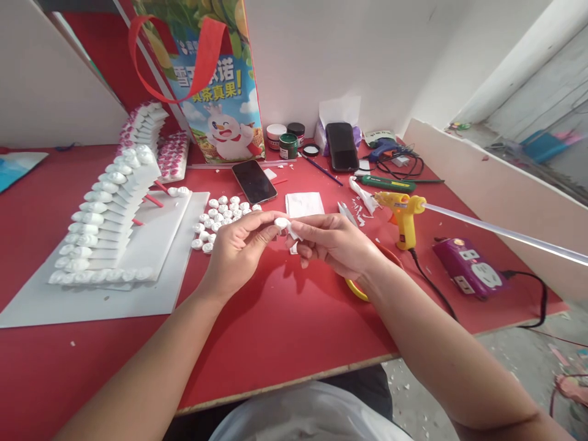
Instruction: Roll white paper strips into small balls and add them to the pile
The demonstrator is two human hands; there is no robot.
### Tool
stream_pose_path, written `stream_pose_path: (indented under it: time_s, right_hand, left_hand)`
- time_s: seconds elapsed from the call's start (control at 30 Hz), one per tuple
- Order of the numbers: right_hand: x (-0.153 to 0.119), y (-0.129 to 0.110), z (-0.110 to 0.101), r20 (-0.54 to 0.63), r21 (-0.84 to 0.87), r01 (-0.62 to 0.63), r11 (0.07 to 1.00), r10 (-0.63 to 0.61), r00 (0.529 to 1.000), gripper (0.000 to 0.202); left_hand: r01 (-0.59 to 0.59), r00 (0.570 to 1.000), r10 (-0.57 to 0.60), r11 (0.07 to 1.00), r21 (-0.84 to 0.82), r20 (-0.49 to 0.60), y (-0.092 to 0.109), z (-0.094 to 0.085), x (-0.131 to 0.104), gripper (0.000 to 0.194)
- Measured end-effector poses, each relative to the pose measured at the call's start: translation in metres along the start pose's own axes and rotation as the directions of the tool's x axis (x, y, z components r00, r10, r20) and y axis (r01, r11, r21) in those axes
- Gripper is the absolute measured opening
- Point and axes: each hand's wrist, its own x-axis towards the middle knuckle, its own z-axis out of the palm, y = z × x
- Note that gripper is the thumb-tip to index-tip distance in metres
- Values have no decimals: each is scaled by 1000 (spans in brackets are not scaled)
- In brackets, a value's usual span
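Above the red table (257,343), my left hand (239,248) pinches a small white rolled rosette (281,223) between thumb and forefinger. My right hand (333,242) is closed on a white strip (293,231) that appears to run from the rosette; its material, paper or foam, is unclear. Just behind my left hand lies a cluster of similar white rosettes (223,214). A white paper square (304,204) lies behind the fingertips. Further left, a curved stepped model (114,214) is edged with white rosettes and stands on white boards (151,300).
A yellow glue gun (402,214) with a long glue stick stands at right, near a purple power socket (471,266). Scissors (358,289) lie partly under my right forearm. Behind are a phone (254,182), paint jars (288,146), another phone (342,147) and a gift bag (225,122).
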Motion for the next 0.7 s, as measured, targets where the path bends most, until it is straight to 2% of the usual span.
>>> stream_pose_path:
  time_s: [0.1, 0.2, 0.3, 0.4, 0.5, 0.7]
  right_hand:
    - [-1, 1, 2, -53, -156, 93, 983, -102, 993, 33]
    - [-4, 1, 5, -108, -339, 149, 929, -196, 975, 27]
    - [-7, 4, 7, -165, -528, 143, 837, -267, 950, 27]
    - [-8, 9, 10, -232, -701, 124, 703, -389, 892, 28]
    - [-8, 13, 14, -261, -775, 117, 621, -484, 835, 24]
    - [-10, 15, 18, -206, -780, 183, 599, -522, 828, 24]
  left_hand:
    - [18, 1000, -18, 1000, -4, -9, -1, 0, 0, 21]
    - [33, 999, -33, 999, -16, -12, -2, 2, -1, 23]
    - [62, 998, -63, 997, -53, -21, -1, 6, -3, 25]
    - [82, 996, -86, 992, -92, -39, 1, 12, -5, 25]
    - [44, 995, -51, 996, -84, -83, 2, 18, -7, 23]
    - [-127, 975, 134, 991, 54, -176, -2, 25, -9, 19]
